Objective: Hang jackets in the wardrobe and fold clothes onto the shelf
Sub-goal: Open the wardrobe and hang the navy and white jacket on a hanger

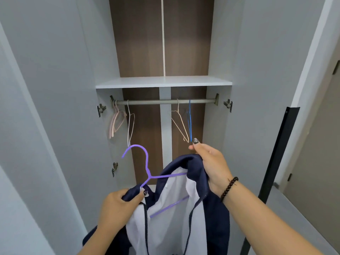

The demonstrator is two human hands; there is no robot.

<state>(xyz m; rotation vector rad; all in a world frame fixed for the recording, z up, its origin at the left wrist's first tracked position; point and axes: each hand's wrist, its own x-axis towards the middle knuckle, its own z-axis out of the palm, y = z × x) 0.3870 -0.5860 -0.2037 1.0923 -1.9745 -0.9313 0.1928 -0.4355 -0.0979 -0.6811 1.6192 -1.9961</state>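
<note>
Left hand [117, 203] and right hand [211, 164] both clenched on navy jacket [207, 214], threaded on purple hanger [147, 170], held below wardrobe rail [163, 102] and shelf [163, 82].

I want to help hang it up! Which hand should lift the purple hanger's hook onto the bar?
Probably the left hand. It grips the jacket right under the purple hanger neck, so it steers the hook. The right hand holds only the collar, farther from the hook, under the rail.
</note>
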